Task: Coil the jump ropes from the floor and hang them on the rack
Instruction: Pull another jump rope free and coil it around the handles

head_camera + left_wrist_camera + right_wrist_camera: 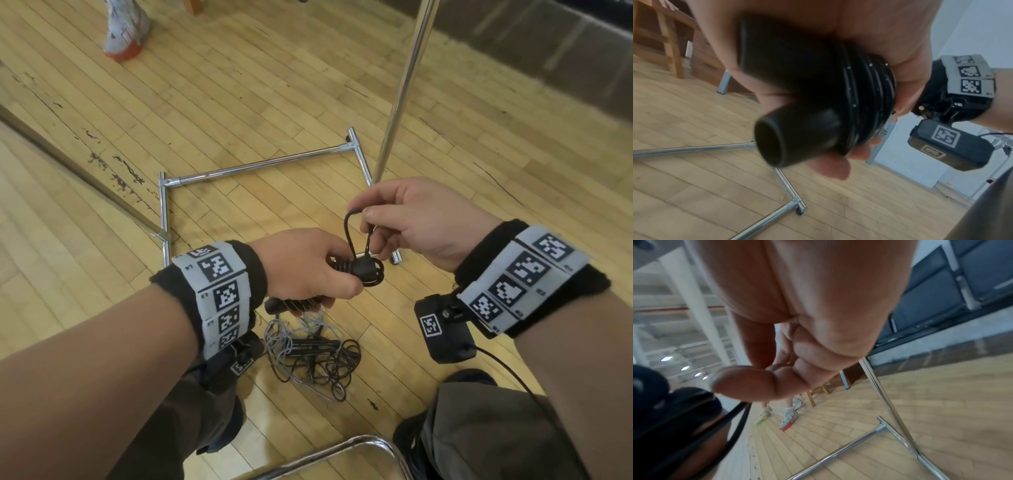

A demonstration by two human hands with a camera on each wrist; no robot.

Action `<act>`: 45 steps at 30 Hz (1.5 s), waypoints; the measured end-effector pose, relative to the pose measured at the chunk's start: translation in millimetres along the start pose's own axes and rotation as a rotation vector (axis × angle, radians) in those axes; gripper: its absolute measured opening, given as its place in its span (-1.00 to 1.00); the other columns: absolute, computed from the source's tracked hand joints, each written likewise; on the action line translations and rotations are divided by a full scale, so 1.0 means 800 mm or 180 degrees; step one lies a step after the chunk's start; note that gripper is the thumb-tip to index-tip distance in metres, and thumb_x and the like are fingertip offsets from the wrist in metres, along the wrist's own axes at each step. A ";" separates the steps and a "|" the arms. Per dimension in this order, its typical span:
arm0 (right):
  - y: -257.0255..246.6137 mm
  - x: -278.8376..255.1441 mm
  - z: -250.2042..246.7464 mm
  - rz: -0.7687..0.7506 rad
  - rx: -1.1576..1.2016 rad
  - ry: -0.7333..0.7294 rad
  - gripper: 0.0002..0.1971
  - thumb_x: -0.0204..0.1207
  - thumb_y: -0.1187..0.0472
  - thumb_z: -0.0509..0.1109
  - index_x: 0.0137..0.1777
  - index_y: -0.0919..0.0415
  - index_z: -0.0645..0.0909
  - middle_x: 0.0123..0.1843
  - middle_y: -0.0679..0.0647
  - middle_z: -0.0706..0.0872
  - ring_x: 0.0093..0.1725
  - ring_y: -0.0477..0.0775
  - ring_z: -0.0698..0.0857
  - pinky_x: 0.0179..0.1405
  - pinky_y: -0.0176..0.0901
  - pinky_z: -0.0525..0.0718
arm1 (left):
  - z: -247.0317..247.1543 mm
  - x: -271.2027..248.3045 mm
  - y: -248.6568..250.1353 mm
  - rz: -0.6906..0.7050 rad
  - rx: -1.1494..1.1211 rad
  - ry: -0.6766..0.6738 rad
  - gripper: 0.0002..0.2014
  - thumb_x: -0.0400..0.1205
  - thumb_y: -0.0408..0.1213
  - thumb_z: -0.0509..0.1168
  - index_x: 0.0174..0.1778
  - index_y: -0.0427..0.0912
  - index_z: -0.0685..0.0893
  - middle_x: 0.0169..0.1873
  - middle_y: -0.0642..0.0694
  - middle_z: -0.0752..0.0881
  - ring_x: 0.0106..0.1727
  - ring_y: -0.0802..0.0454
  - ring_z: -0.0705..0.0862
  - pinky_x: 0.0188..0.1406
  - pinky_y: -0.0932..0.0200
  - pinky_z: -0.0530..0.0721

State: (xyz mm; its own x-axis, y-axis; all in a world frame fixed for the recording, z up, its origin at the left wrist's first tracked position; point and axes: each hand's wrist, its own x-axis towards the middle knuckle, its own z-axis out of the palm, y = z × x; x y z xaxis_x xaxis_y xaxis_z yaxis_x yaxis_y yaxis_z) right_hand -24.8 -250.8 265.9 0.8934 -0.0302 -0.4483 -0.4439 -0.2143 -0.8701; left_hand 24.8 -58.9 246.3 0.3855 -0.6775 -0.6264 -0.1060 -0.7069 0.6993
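Observation:
My left hand (308, 270) grips the two black handles (797, 100) of a black jump rope (363, 270), with its cord wound in tight turns around them. My right hand (394, 219) pinches a loop of that cord (352, 226) just above the handles. In the right wrist view the cord (737, 420) runs down from under my thumb (748, 382). A tangle of more ropes (315, 356), black and grey, lies on the wooden floor below my hands. The chrome rack (260, 166) stands ahead, its upright pole (404, 89) rising at the right.
The rack's base bars and a small caster (798, 211) rest on the floor. Another person's shoes (125, 31) are at the far left. A chrome chair frame (342, 452) is near my knees. A dark wall base (548, 41) runs along the right.

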 end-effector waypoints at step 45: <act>0.000 -0.003 0.010 -0.0301 0.2285 0.0222 -0.82 0.50 0.29 0.46 0.05 0.26 0.81 -0.05 0.17 0.82 -0.26 -0.03 0.69 -0.13 -0.15 0.77 | -0.017 0.002 0.009 0.0503 -0.2577 0.0662 -0.57 0.49 0.08 0.44 -0.10 -0.30 0.76 -0.34 -0.29 0.77 -0.37 -0.22 0.77 -0.38 -0.07 0.80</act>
State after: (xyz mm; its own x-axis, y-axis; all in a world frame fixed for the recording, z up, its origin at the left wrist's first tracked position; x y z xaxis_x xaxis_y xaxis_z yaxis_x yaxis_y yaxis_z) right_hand -27.1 -242.7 265.3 0.9219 -0.1104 -0.3713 -0.2796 0.4737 -0.8351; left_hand 36.7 -62.6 255.1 0.5904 -0.6487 -0.4802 0.4853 -0.1900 0.8535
